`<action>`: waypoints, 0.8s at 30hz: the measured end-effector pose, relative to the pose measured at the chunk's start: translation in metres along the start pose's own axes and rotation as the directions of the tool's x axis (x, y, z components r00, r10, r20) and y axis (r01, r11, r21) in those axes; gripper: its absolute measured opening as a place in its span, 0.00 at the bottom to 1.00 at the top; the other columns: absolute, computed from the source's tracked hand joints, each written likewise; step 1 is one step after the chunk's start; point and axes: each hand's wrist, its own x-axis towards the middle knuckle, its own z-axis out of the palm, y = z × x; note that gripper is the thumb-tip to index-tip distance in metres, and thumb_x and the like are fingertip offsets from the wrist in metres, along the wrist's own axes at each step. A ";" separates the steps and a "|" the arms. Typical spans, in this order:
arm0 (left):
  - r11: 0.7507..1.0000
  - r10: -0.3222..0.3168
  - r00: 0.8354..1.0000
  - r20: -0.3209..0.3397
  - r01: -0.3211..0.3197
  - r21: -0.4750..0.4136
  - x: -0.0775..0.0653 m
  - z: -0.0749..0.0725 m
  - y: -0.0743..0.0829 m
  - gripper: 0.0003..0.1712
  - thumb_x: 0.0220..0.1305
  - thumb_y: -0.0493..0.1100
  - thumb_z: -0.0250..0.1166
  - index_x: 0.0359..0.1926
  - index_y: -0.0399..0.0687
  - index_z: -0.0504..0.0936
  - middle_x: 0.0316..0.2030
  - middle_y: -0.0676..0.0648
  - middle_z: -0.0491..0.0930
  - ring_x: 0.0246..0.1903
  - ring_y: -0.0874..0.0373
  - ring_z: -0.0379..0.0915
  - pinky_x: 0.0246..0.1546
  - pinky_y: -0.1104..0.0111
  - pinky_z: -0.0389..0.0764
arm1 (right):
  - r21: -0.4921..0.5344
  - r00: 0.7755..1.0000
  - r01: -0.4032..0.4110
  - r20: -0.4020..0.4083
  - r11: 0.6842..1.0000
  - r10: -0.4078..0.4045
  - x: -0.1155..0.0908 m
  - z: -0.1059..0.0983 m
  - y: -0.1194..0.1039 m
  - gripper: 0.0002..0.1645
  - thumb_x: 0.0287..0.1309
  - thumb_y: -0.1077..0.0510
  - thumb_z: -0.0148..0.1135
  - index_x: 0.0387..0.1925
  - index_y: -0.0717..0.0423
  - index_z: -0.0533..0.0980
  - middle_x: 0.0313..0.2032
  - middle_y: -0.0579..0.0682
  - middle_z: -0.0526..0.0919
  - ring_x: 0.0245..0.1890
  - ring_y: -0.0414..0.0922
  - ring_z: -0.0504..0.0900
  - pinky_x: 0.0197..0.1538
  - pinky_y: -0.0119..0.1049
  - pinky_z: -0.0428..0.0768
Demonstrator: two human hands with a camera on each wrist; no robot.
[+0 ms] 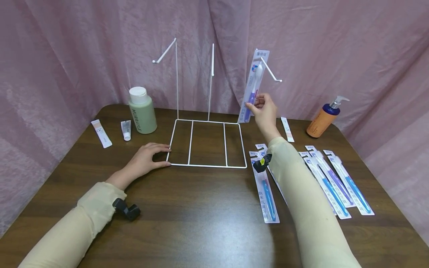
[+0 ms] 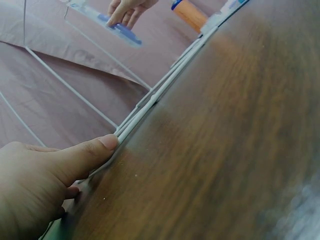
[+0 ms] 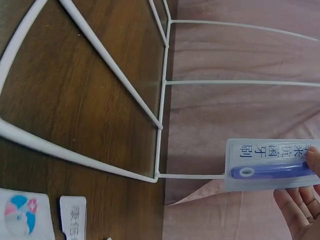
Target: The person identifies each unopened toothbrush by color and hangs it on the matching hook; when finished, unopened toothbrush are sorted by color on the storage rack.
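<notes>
A white wire rack (image 1: pixel 207 166) with upright posts and hooks stands on the table. My left hand (image 1: pixel 149 158) rests at its front left corner; the thumb lies along the wire in the left wrist view and the fingers touch the left side bar. My right hand (image 1: pixel 266 113) pinches the lower part of a packaged purple toothbrush (image 1: pixel 255 80) between thumb and fingers. The pack's top is at the right hook (image 1: pixel 270 70), whose arm sticks out in front of the card. In the right wrist view the pack (image 3: pixel 270 172) covers part of the right post.
Several packaged toothbrushes (image 1: pixel 326 182) lie at the right, and others (image 1: pixel 266 197) lie near the right forearm. An orange pump bottle (image 1: pixel 321 121) stands behind them. A green bottle (image 1: pixel 144 115), a small tube (image 1: pixel 126 129) and a flat sachet (image 1: pixel 101 133) are at the left; another sachet (image 1: pixel 287 129) lies behind the right wrist.
</notes>
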 end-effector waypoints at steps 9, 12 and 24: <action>1.000 0.011 1.000 -0.005 -0.011 -0.009 0.000 0.004 0.002 0.30 0.50 0.51 0.75 0.53 0.43 0.82 0.58 0.42 0.78 0.61 0.42 0.68 0.63 0.42 0.61 | -0.038 0.999 -0.031 0.010 0.999 0.032 0.009 0.004 0.001 0.26 0.54 0.56 0.70 0.51 0.63 0.72 0.41 0.57 0.82 0.36 0.40 0.79 0.41 0.26 0.78; 1.000 0.012 1.000 -0.003 -0.012 -0.013 0.000 0.005 0.001 0.30 0.50 0.51 0.74 0.53 0.43 0.81 0.58 0.42 0.78 0.61 0.42 0.68 0.63 0.42 0.61 | -0.046 0.999 -0.037 0.031 0.998 0.038 0.010 0.005 0.001 0.26 0.54 0.55 0.70 0.51 0.63 0.72 0.42 0.59 0.82 0.37 0.43 0.80 0.38 0.24 0.76; 1.000 0.006 1.000 0.008 -0.005 -0.008 0.001 0.005 0.000 0.30 0.50 0.51 0.74 0.53 0.43 0.81 0.59 0.42 0.78 0.61 0.43 0.68 0.64 0.42 0.60 | -0.020 0.993 -0.046 0.104 0.999 0.048 0.013 -0.002 -0.004 0.27 0.56 0.58 0.68 0.55 0.64 0.70 0.44 0.59 0.80 0.39 0.44 0.81 0.35 0.26 0.83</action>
